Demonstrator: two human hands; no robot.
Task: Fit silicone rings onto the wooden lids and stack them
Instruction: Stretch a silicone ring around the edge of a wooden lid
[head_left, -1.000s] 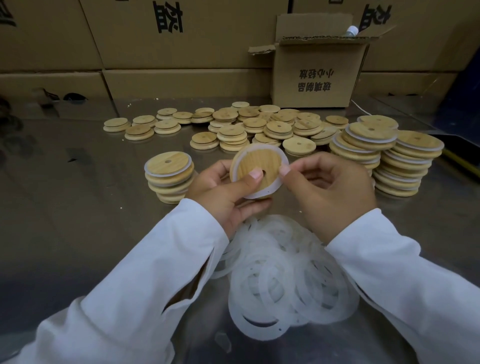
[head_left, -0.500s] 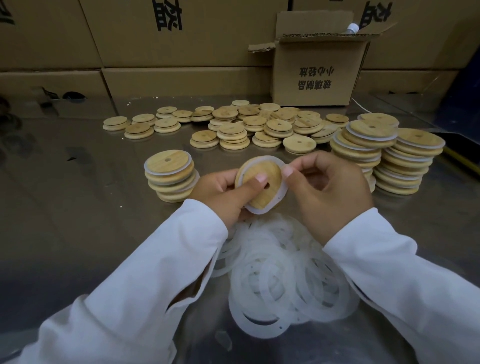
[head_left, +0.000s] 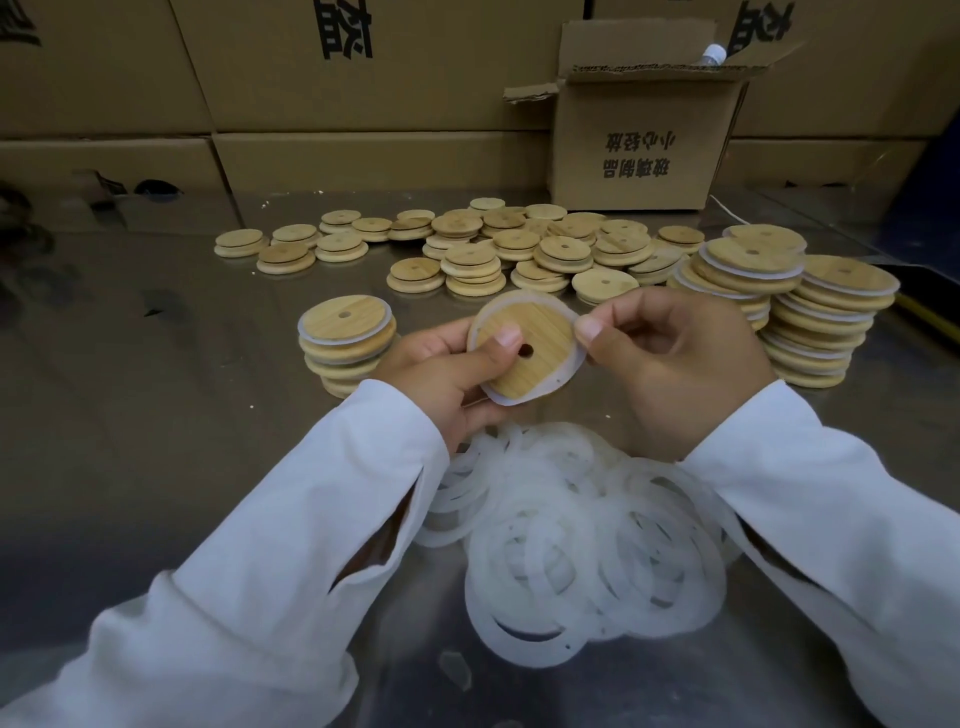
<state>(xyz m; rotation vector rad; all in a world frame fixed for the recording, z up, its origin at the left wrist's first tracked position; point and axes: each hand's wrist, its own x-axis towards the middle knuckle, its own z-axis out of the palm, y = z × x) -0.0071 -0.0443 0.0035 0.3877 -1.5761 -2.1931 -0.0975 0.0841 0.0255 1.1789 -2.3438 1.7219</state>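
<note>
I hold a round wooden lid (head_left: 535, 338) with a small hole, tilted toward me above the table. My left hand (head_left: 441, 374) grips it from the left, thumb on its face. A translucent silicone ring (head_left: 570, 369) sits around the lid's rim, and my right hand (head_left: 670, 364) pinches that ring at the upper right edge. A heap of loose silicone rings (head_left: 576, 540) lies on the table below my hands. One stack of ringed lids (head_left: 345, 343) stands left of my hands, taller stacks of ringed lids (head_left: 795, 306) stand at the right.
Several bare wooden lids (head_left: 498, 249) lie scattered and piled across the back of the metal table (head_left: 130, 395). An open cardboard box (head_left: 639, 135) stands behind them at the right, with a wall of closed cartons (head_left: 337, 78) along the back.
The lid has turned in my hands, with its hole now at the lower centre. My right fingers have shifted along the ring to the upper right rim.
</note>
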